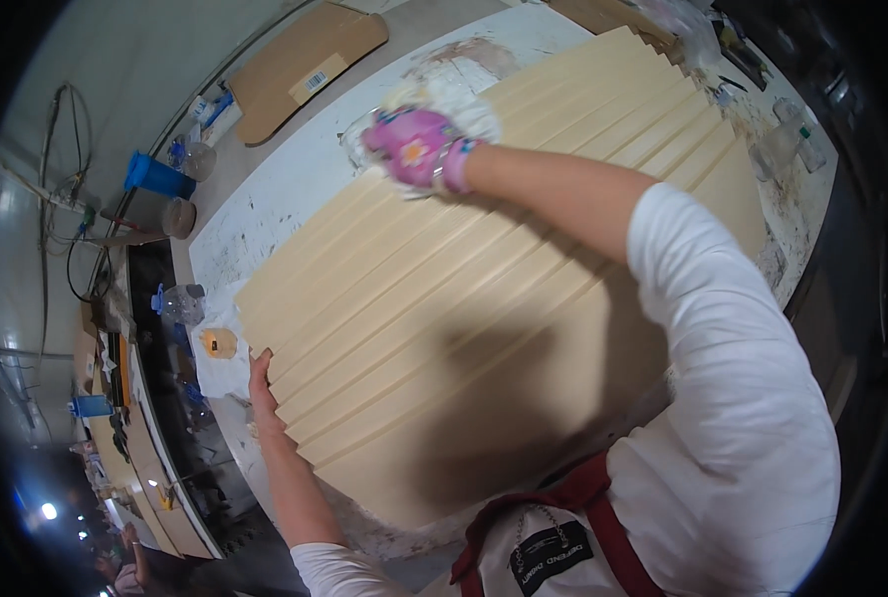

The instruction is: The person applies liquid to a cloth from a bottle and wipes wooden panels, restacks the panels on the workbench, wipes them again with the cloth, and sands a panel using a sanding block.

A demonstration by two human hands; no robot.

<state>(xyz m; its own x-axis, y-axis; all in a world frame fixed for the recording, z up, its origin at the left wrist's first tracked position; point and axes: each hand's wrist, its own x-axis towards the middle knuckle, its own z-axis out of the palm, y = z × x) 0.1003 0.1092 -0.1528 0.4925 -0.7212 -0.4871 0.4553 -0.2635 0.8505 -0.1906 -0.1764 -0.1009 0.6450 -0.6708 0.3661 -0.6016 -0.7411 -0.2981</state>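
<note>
A large cream panel (484,269) with slanting parallel ridges lies across the table in front of me. My right hand (414,146), in a pink flowered glove, is closed on a crumpled white cloth (469,107) and presses it at the panel's far left edge. Part of the cloth is hidden under the glove, which is slightly blurred. My bare left hand (262,383) grips the panel's near left edge, with some of its fingers hidden.
Paint-stained white table (265,224) under the panel. On the left are a small jar of orange-tan stuff (220,343), a clear bottle (180,302) and a blue cup (153,174). Cardboard (305,70) lies far left; clear bottles (782,144) stand far right. Another person (130,567) is at lower left.
</note>
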